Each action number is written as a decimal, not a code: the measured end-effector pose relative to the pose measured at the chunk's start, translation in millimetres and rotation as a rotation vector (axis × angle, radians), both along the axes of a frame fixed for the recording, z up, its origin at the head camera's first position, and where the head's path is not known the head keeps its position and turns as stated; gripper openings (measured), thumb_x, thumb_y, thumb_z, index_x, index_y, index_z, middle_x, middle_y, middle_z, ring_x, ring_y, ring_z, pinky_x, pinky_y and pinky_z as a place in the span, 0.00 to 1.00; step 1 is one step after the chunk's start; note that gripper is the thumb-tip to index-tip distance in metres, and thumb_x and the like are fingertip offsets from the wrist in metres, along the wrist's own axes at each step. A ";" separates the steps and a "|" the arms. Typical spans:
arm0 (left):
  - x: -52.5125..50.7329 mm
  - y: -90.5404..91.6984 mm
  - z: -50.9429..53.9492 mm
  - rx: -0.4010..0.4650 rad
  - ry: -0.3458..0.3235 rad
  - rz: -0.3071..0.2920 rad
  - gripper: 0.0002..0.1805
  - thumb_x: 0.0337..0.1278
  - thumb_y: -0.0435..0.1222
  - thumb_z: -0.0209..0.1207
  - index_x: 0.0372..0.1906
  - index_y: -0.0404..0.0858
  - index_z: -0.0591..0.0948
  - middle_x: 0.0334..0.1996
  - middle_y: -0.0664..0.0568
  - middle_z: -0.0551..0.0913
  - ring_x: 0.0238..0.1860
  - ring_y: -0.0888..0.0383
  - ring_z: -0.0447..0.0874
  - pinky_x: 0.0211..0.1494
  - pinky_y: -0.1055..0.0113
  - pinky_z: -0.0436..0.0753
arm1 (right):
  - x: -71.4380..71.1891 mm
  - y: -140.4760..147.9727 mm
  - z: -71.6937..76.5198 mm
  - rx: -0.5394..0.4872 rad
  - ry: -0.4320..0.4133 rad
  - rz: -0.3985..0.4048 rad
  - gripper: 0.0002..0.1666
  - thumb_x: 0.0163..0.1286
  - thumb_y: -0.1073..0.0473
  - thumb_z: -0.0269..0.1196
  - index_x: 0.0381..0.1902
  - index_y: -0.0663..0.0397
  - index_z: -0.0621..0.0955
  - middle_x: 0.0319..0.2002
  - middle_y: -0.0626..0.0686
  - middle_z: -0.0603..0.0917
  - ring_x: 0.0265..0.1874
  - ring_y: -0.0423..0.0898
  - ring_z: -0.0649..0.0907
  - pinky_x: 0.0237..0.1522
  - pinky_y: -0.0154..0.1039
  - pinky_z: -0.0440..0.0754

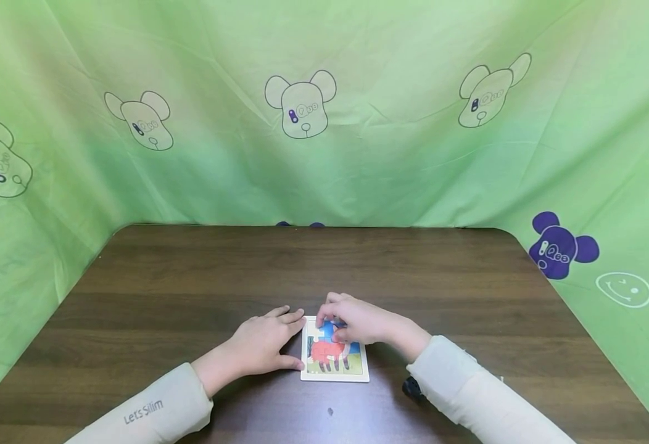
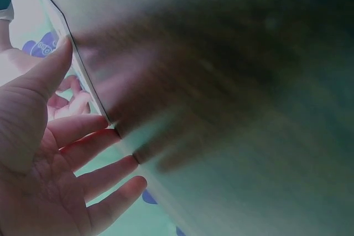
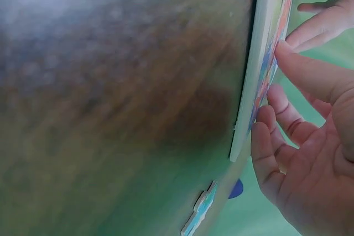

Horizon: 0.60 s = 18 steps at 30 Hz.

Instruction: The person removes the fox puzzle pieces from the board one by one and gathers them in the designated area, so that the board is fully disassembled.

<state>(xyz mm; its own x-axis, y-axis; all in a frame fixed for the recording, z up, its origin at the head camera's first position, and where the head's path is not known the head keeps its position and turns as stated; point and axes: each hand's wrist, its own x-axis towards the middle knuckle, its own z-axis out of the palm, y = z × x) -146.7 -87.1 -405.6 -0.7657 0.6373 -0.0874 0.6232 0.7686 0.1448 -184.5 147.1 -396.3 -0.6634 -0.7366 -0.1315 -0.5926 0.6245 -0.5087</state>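
Observation:
A pale-framed picture puzzle with a red animal on blue and green lies flat near the table's front. My left hand is spread along its left side, thumb and fingertips touching the border; the left wrist view shows this hand at the frame's edge. Over the upper part, my right hand has thumb and curved fingers down around a blue piece. A whitish area shows at the puzzle's upper left. In the right wrist view, my right hand has its fingertips on the puzzle's surface.
A loose puzzle piece lies on the table beyond the frame in the right wrist view. A dark object shows beside the right sleeve. Green printed cloth hangs around the brown table.

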 end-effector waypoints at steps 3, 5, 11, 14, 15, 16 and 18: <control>-0.3 -0.2 -0.1 0.000 0.003 -0.002 0.43 0.50 0.62 0.65 0.67 0.41 0.75 0.70 0.48 0.73 0.70 0.43 0.71 0.60 0.48 0.81 | 0.3 -0.7 0.4 -0.003 0.003 -0.002 0.14 0.61 0.68 0.69 0.43 0.48 0.82 0.42 0.49 0.76 0.46 0.46 0.74 0.51 0.43 0.75; -0.3 -0.1 0.1 0.000 0.003 -0.004 0.43 0.50 0.62 0.66 0.67 0.41 0.75 0.70 0.48 0.74 0.70 0.43 0.71 0.60 0.49 0.81 | 0.5 -0.7 0.7 -0.007 0.003 -0.001 0.14 0.61 0.68 0.68 0.42 0.47 0.81 0.42 0.49 0.76 0.47 0.46 0.73 0.52 0.43 0.74; 0.2 -0.1 0.3 -0.003 -0.005 -0.003 0.43 0.51 0.62 0.65 0.68 0.42 0.75 0.70 0.48 0.73 0.70 0.44 0.71 0.60 0.48 0.81 | 0.7 -0.7 0.9 -0.019 0.002 -0.001 0.14 0.62 0.68 0.67 0.42 0.46 0.80 0.41 0.48 0.76 0.46 0.46 0.73 0.51 0.43 0.74; 0.3 -0.2 0.6 -0.002 -0.003 -0.005 0.43 0.51 0.62 0.65 0.68 0.42 0.75 0.70 0.48 0.73 0.70 0.43 0.71 0.60 0.49 0.81 | -0.2 -0.4 0.0 -0.023 0.008 -0.003 0.14 0.63 0.69 0.66 0.41 0.46 0.80 0.41 0.47 0.76 0.46 0.46 0.74 0.51 0.43 0.74; 0.4 -0.2 0.7 -0.002 0.000 -0.007 0.43 0.51 0.62 0.65 0.68 0.42 0.75 0.70 0.48 0.73 0.70 0.43 0.71 0.61 0.49 0.81 | -0.6 -0.2 -0.4 -0.024 0.009 -0.005 0.14 0.63 0.69 0.66 0.41 0.46 0.80 0.41 0.47 0.76 0.46 0.46 0.74 0.51 0.43 0.74; 0.4 -0.2 0.9 -0.001 0.003 -0.008 0.43 0.51 0.62 0.65 0.68 0.42 0.75 0.70 0.48 0.73 0.70 0.43 0.71 0.61 0.49 0.81 | -1.1 0.2 -0.8 -0.028 0.010 -0.004 0.14 0.63 0.70 0.66 0.41 0.46 0.80 0.41 0.47 0.76 0.45 0.46 0.74 0.51 0.43 0.74; 0.4 -0.2 1.2 -0.002 0.007 -0.010 0.43 0.51 0.62 0.65 0.68 0.41 0.75 0.70 0.48 0.74 0.70 0.43 0.72 0.60 0.49 0.81 | -2.1 0.7 -1.9 -0.041 0.005 -0.006 0.14 0.64 0.71 0.65 0.41 0.46 0.81 0.40 0.46 0.76 0.45 0.45 0.74 0.51 0.42 0.74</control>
<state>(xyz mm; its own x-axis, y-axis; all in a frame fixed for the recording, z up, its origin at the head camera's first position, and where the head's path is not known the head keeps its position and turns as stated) -146.3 -87.3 -404.4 -0.7601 0.6445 -0.0830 0.6315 0.7627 0.1393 -186.6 147.9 -398.2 -0.6681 -0.7375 -0.0982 -0.5917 0.6068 -0.5308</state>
